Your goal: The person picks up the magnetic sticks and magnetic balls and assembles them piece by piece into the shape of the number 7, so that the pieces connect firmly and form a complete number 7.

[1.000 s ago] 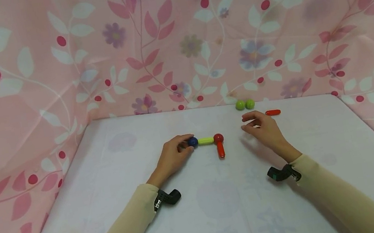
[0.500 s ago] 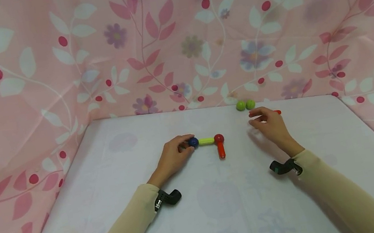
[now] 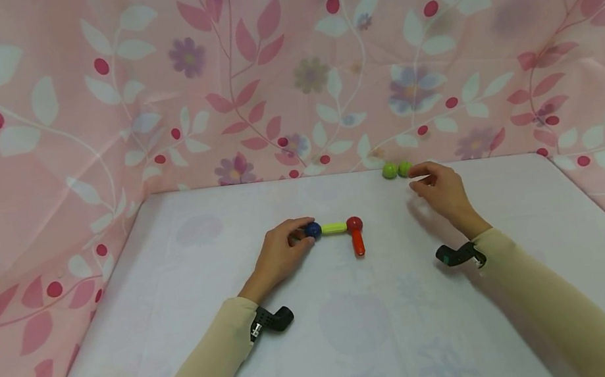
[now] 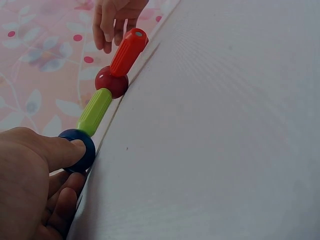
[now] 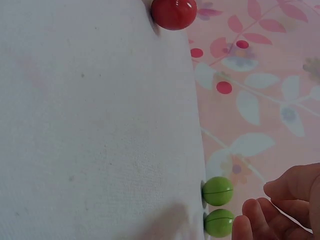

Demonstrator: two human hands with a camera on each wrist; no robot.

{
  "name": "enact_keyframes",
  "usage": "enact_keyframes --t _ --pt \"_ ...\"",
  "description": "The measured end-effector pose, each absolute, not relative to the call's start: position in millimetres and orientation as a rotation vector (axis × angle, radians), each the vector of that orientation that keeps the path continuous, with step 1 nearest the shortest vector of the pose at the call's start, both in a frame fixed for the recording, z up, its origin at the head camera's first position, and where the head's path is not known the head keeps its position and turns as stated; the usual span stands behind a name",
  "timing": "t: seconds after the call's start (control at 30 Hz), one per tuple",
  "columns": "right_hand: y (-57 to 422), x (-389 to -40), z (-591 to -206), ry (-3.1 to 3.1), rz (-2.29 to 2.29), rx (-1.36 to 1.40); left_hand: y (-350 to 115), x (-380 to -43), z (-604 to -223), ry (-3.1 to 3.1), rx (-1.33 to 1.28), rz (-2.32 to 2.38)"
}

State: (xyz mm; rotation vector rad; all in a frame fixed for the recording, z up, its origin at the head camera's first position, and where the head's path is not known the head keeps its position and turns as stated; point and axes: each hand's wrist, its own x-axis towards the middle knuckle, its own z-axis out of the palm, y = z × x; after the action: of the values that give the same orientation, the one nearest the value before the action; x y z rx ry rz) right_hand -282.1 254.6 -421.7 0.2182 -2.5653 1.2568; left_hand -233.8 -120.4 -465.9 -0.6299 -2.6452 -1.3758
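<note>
In the head view my left hand [image 3: 283, 247] pinches a dark blue ball [image 3: 313, 230] between thumb and fingers. The ball joins a yellow-green rod [image 3: 334, 228], then a red ball [image 3: 354, 224] with a red rod [image 3: 358, 244] pointing toward me. In the left wrist view the red rod's [image 4: 128, 52] free end shows a grey metal dot. My right hand [image 3: 442, 192] hovers at the far right with fingers loosely bent, nothing seen in them. Its fingertips are close to two green balls [image 3: 389, 170]; the right wrist view shows a gap between fingertips and green balls [image 5: 218, 191].
A white cloth covers the table [image 3: 237, 373]. The green balls lie at its far edge, in front of a pink floral curtain [image 3: 259, 75] that rises behind and at both sides. A red ball [image 5: 174, 12] appears at the top of the right wrist view.
My right hand has moved away from me and to the right, nearer the green balls. It now hides the loose red rod on the table. My left hand stays on the blue ball.
</note>
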Motion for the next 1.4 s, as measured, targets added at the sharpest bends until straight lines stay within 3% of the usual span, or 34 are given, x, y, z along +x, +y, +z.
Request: enact_keyframes --t 0.67,1.4 --pt "260 -298 -415 -2.643 1.193 0.090 -121 -234 -467 -2.641 -0.633 -1.375" --pt "264 -321 -421 -2.600 1.065 0.204 -122 -235 -468 -2.637 -0.646 -1.380"
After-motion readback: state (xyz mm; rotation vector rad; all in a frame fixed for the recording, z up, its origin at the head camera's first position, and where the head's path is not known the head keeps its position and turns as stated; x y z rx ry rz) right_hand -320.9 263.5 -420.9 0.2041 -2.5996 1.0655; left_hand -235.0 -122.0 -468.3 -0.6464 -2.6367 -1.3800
